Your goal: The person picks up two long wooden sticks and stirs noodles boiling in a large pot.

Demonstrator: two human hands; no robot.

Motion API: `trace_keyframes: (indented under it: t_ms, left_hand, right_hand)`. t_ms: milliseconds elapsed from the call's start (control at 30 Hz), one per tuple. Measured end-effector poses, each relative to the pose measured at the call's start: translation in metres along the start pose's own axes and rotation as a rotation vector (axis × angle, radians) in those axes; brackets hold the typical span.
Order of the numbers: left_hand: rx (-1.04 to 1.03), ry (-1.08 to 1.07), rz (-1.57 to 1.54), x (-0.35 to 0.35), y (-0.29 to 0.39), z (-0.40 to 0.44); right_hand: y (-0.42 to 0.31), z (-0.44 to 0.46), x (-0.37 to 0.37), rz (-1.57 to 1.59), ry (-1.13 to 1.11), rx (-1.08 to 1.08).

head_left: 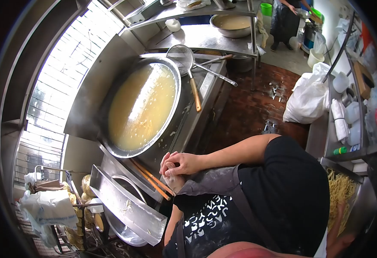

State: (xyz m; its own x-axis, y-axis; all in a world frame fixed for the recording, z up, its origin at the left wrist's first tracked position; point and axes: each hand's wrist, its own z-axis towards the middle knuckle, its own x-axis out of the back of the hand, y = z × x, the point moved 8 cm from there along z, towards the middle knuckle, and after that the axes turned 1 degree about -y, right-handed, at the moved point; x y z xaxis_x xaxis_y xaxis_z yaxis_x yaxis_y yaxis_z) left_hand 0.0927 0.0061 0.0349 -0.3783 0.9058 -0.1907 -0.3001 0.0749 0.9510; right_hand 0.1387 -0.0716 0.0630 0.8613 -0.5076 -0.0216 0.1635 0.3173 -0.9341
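While the right hand [184,163] is clasping the left hand [175,181], its grip unclear, chopsticks [155,184] are risking falling if bumped.

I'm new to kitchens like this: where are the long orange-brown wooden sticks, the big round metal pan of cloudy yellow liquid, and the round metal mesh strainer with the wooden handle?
Wooden sticks [158,181]: head view, middle of one stick.
Metal pan [179,88]: head view, right-hand rim.
Mesh strainer [195,94]: head view, wooden handle.
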Motion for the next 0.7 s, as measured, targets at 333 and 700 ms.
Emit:
trace_keyframes:
  t_ms: [333,700]
  left_hand:
    - [-0.001,0.024,-0.028,0.005,-0.006,-0.007]
    - [0.007,0.050,-0.040,0.010,-0.013,-0.018]
  right_hand:
    - [0.001,-0.003,-0.008,-0.055,-0.026,-0.053]
    - [0.010,-0.008,-0.015,0.003,-0.050,-0.040]
